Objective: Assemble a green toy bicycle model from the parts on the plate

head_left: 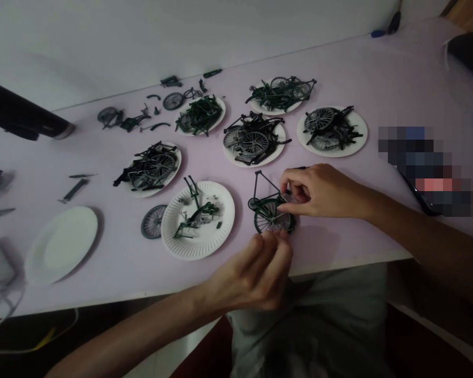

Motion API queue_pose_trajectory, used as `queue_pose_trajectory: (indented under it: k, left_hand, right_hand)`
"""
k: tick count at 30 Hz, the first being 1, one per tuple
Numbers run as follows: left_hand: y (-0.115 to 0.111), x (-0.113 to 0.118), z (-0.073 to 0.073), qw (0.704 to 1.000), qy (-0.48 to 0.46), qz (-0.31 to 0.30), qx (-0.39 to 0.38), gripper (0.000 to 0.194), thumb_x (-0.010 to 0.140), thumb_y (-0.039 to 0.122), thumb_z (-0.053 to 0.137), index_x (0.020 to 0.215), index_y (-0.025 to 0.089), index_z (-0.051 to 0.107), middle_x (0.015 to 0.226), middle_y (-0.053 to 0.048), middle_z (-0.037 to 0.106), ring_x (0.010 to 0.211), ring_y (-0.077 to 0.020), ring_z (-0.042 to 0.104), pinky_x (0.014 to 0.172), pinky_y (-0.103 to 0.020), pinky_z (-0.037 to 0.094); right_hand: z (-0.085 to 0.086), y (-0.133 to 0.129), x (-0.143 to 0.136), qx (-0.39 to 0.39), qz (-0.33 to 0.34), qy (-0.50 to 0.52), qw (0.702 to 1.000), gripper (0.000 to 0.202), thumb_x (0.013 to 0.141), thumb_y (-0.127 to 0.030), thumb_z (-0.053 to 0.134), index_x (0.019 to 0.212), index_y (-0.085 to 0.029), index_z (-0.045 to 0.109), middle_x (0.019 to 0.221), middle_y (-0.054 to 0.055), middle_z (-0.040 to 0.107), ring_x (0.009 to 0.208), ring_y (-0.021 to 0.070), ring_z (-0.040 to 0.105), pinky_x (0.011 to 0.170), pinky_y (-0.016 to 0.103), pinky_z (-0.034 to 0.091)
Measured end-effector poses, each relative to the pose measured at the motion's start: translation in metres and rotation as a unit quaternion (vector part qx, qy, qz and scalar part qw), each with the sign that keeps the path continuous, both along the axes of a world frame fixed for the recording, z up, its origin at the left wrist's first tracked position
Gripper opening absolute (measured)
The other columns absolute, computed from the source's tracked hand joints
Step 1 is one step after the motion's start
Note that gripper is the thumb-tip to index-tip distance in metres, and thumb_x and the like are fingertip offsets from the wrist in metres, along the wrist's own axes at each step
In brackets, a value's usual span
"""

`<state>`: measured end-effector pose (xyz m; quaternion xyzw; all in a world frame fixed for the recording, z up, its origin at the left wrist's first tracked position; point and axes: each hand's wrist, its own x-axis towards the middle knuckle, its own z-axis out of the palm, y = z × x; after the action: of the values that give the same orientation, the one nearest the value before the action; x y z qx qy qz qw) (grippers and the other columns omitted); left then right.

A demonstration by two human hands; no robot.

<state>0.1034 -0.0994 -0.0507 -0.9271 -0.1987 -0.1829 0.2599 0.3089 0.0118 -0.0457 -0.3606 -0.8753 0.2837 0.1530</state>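
A dark green model bicycle [266,207], partly assembled, lies on the table in front of me, its spoked wheel towards my hands. My right hand [319,191] is closed at its right side, thumb and fingers gripping the frame beside the wheel. Just below the wheel, my left hand [256,270] is closed in a pinch, fingertips at the wheel's near edge; what they hold is hidden. To the left, a paper plate [224,236] bears a green fork and small loose parts. A loose wheel [153,223] lies partly under that plate's left edge.
Behind are several plates piled with dark bicycle parts, among them one plate [358,142] at right and another [177,168] at left. A bare plate [67,247] lies far left, near a screwdriver-like tool [76,190]. A black cylinder [23,110] juts in; a blurred patch covers the right.
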Motion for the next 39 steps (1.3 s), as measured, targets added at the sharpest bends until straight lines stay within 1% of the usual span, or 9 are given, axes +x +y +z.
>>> queue_pose_trajectory:
  k: [4,7,9,11,17,22,28,34,39]
  left_hand:
    - [0.002,0.000,0.002,1.000,-0.006,0.017,-0.020,0.025,0.090,0.002,0.047,0.094,-0.002,0.071,0.091,-0.015,0.068,0.081,-0.0270,0.067,0.068,-0.039,0.046]
    - [0.010,-0.007,0.002,0.999,-0.021,0.000,-0.038,0.016,0.088,0.002,0.055,0.092,0.000,0.070,0.092,-0.015,0.070,0.080,-0.0276,0.068,0.066,-0.039,0.049]
    - [0.015,-0.013,0.003,0.998,-0.026,0.006,-0.051,0.012,0.086,0.002,0.062,0.096,0.001,0.069,0.091,-0.014,0.072,0.078,-0.0266,0.068,0.064,-0.037,0.052]
    - [0.019,-0.018,0.006,0.997,-0.025,0.017,-0.067,0.019,0.088,0.003,0.064,0.106,0.000,0.066,0.094,-0.014,0.073,0.080,-0.0260,0.069,0.065,-0.037,0.055]
    - [0.022,-0.024,0.017,0.991,-0.021,0.052,-0.125,0.025,0.099,0.001,0.043,0.120,0.001,0.057,0.108,-0.017,0.072,0.097,-0.0248,0.070,0.077,-0.035,0.059]
    - [0.026,-0.026,0.021,0.991,-0.004,0.053,-0.121,0.029,0.100,0.001,0.038,0.125,-0.001,0.053,0.120,-0.022,0.069,0.103,-0.0281,0.071,0.077,-0.036,0.060]
    - [0.031,-0.022,0.027,0.993,0.021,0.029,-0.111,0.027,0.098,0.001,0.042,0.123,-0.002,0.053,0.105,-0.018,0.074,0.087,-0.0278,0.073,0.060,-0.035,0.058]
    - [0.036,-0.029,0.029,0.987,-0.035,0.044,-0.152,0.024,0.097,0.003,0.052,0.120,0.002,0.056,0.114,-0.017,0.072,0.099,-0.0241,0.071,0.077,-0.035,0.059]
    - [0.033,-0.023,0.026,0.992,-0.018,0.064,-0.110,0.018,0.091,0.007,0.065,0.109,0.009,0.064,0.112,-0.014,0.073,0.092,-0.0264,0.071,0.076,-0.041,0.057]
  right_hand:
    - [0.000,0.001,0.002,-0.001,0.018,-0.010,1.000,0.038,0.078,-0.052,0.077,0.095,-0.022,0.061,0.065,-0.006,0.063,0.057,0.0110,0.054,0.058,0.025,0.032]
    - [0.000,0.001,0.003,0.005,0.027,-0.026,0.999,0.040,0.075,-0.049,0.080,0.098,-0.022,0.061,0.065,-0.007,0.062,0.057,0.0113,0.055,0.057,0.024,0.031]
    - [0.001,0.001,0.003,0.011,0.026,-0.033,0.999,0.039,0.075,-0.046,0.081,0.099,-0.023,0.061,0.065,-0.007,0.062,0.058,0.0118,0.056,0.057,0.024,0.031]
    - [0.002,0.000,0.003,0.012,0.024,-0.037,0.999,0.035,0.076,-0.045,0.079,0.097,-0.023,0.061,0.066,-0.007,0.063,0.059,0.0124,0.057,0.057,0.024,0.031]
    - [0.002,-0.001,0.000,0.015,0.011,-0.041,0.999,0.034,0.078,-0.047,0.077,0.095,-0.023,0.060,0.067,-0.006,0.063,0.059,0.0128,0.056,0.058,0.025,0.030]
    - [0.002,-0.002,0.000,0.016,0.006,-0.036,0.999,0.032,0.079,-0.048,0.076,0.090,-0.024,0.058,0.067,-0.006,0.062,0.058,0.0124,0.055,0.057,0.025,0.029]
    - [0.005,-0.003,-0.001,0.010,0.003,-0.044,0.999,0.032,0.080,-0.049,0.074,0.085,-0.023,0.056,0.068,-0.006,0.061,0.058,0.0118,0.053,0.058,0.025,0.029]
    - [0.003,-0.002,0.000,0.003,0.009,-0.034,0.999,0.032,0.079,-0.047,0.076,0.092,-0.023,0.060,0.068,-0.006,0.063,0.060,0.0126,0.056,0.059,0.025,0.029]
    - [0.006,-0.004,-0.001,0.011,0.007,-0.040,0.999,0.028,0.080,-0.045,0.075,0.086,-0.023,0.058,0.067,-0.005,0.062,0.060,0.0128,0.054,0.059,0.026,0.029]
